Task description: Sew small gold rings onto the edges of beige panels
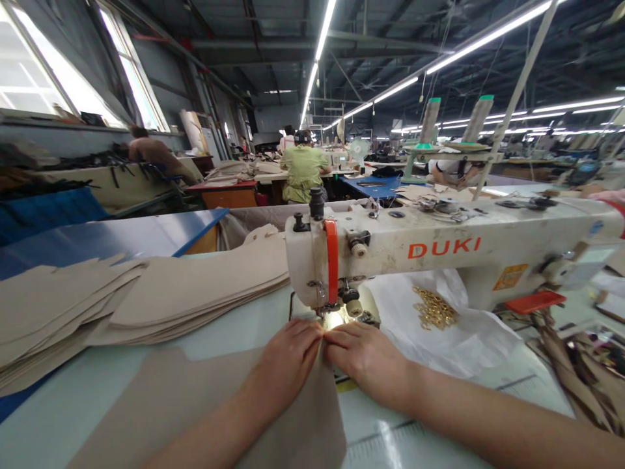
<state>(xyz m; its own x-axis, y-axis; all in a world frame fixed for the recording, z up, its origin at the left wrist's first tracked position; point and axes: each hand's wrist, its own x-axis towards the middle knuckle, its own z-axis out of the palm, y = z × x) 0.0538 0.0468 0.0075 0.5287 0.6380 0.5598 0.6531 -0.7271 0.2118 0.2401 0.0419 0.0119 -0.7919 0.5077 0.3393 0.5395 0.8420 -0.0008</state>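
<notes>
My left hand point(291, 352) lies on a taupe panel point(215, 391) of fabric or leather, its fingers pressed together at the panel's edge. My right hand point(364, 358) comes in from the other side, fingers closed at the same edge, so the fingertips of both hands almost meet. Just beyond them is the lit needle area of a white sewing machine point(381, 251) with an orange strip on its head. The panel's far corner and whatever is between my fingertips are hidden.
Stacked taupe panels point(195, 293) lie left of the machine. Gold-coloured metal pieces point(434, 307) rest on a white sheet point(469, 345) under the machine arm. Thread cones point(430, 122) stand behind. A co-worker in a green top point(303, 169) sits farther back.
</notes>
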